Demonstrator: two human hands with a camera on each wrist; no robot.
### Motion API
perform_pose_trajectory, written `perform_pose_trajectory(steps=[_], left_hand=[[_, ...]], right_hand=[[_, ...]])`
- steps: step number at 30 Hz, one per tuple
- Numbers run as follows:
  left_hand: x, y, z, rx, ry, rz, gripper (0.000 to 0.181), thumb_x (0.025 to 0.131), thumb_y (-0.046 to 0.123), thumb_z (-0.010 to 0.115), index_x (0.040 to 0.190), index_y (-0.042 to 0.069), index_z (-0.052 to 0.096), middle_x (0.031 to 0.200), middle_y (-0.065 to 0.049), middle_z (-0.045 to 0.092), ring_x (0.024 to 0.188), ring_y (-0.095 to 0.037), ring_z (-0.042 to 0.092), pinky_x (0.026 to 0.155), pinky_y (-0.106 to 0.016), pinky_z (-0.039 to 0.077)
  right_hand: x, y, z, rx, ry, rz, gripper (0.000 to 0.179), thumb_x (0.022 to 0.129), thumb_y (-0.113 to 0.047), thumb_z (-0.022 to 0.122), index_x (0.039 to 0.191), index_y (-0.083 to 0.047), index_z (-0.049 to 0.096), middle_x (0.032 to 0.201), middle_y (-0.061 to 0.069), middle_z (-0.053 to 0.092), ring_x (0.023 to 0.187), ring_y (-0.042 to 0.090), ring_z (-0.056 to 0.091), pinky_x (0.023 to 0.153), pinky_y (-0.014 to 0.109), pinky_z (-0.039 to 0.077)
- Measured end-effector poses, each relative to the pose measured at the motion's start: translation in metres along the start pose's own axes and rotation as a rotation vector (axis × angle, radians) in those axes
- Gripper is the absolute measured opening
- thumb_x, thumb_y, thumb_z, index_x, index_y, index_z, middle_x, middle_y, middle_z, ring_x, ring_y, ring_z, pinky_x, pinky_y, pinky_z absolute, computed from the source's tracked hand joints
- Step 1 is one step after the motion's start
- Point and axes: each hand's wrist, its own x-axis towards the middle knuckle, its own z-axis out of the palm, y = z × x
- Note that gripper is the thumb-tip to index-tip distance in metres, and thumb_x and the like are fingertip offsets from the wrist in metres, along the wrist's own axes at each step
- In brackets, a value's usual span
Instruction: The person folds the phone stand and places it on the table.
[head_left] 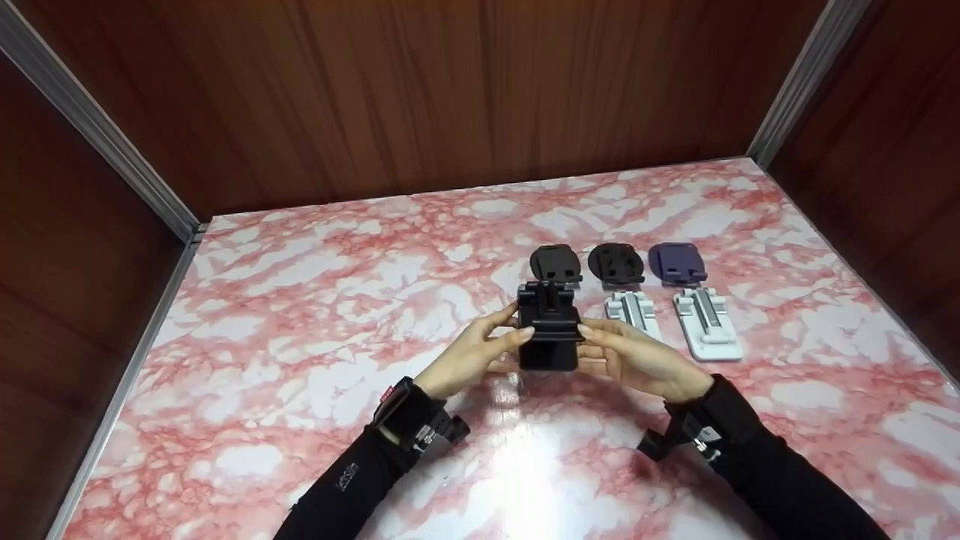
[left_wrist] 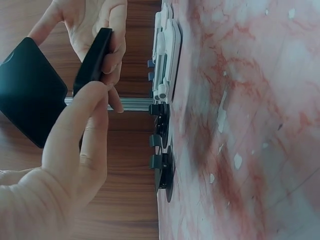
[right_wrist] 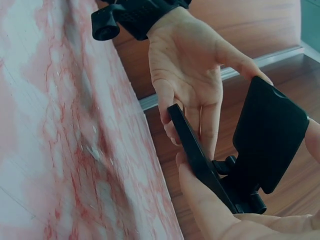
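Note:
Above the table, a black folding phone stand (head_left: 549, 352) is held up between both hands. My left hand (head_left: 474, 351) grips its left edge, thumb on the front and fingers at the side and behind. On the opposite edge my right hand (head_left: 641, 358) pinches with its thumb, fingers underneath. From the right wrist view, the stand's upper plate (right_wrist: 272, 137) is tilted away from its base (right_wrist: 195, 155), with a hinge between them. The left wrist view shows the same plate (left_wrist: 32, 95) edge-on to the thinner base (left_wrist: 94, 62).
Two white phone stands (head_left: 711, 334) lie folded to the right, one partly behind my right hand. Behind them stand a row of rounded holders: dark grey (head_left: 553, 261), black (head_left: 615, 262) and purple (head_left: 675, 262). Wood-grain panels (head_left: 465, 97) border the marbled table (head_left: 300, 322).

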Motion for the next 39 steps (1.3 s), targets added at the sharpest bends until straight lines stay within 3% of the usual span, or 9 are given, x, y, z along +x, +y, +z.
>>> perform_pose_trajectory(steps=[4,9,16,20,39], left_hand=[[-0.0006,-0.0001,0.0000,-0.013,0.001,0.003,0.072,0.097,0.020,0.060,0.154,0.002,0.018,0.129,-0.018,0.046,0.108,-0.035,0.061,0.089,-0.047,0.053],[0.0001,-0.0017,-0.0010,-0.036,-0.003,0.004,0.071,0.097,0.015,0.060,0.153,0.001,0.018,0.129,-0.019,0.045,0.108,-0.035,0.062,0.090,-0.047,0.052],[0.0012,-0.0038,-0.0037,-0.054,-0.015,0.003,0.075,0.095,0.012,0.062,0.153,0.000,0.017,0.132,-0.018,0.044,0.107,-0.033,0.063,0.092,-0.047,0.051],[0.0004,-0.0039,-0.0041,-0.063,-0.018,0.003,0.076,0.095,0.010,0.063,0.154,0.000,0.016,0.133,-0.018,0.043,0.104,-0.032,0.065,0.091,-0.045,0.052],[-0.0016,-0.0061,-0.0040,-0.123,-0.040,0.021,0.077,0.093,0.000,0.063,0.154,0.001,0.016,0.135,-0.021,0.041,0.102,-0.030,0.066,0.090,-0.039,0.052]], right_hand=[[0.0005,-0.0002,-0.0009,-0.005,-0.028,0.008,0.027,0.102,-0.013,0.050,0.127,-0.004,0.051,0.124,0.012,0.062,0.112,0.022,0.060,0.103,0.037,0.043],[0.0004,0.0003,-0.0009,-0.017,-0.004,0.018,0.034,0.101,-0.013,0.052,0.132,-0.002,0.045,0.125,0.010,0.062,0.112,0.021,0.060,0.103,0.037,0.043],[0.0007,0.0009,-0.0031,-0.030,-0.027,-0.024,0.039,0.101,-0.008,0.051,0.137,0.002,0.041,0.128,0.009,0.061,0.115,0.022,0.058,0.103,0.033,0.042],[0.0012,0.0013,-0.0031,-0.054,-0.014,-0.027,0.049,0.100,-0.007,0.052,0.142,0.008,0.031,0.130,0.009,0.060,0.116,0.022,0.058,0.105,0.033,0.041],[0.0017,0.0017,-0.0030,-0.084,-0.004,-0.010,0.066,0.099,-0.003,0.053,0.148,0.010,0.011,0.128,0.008,0.061,0.114,0.021,0.059,0.103,0.036,0.043]])
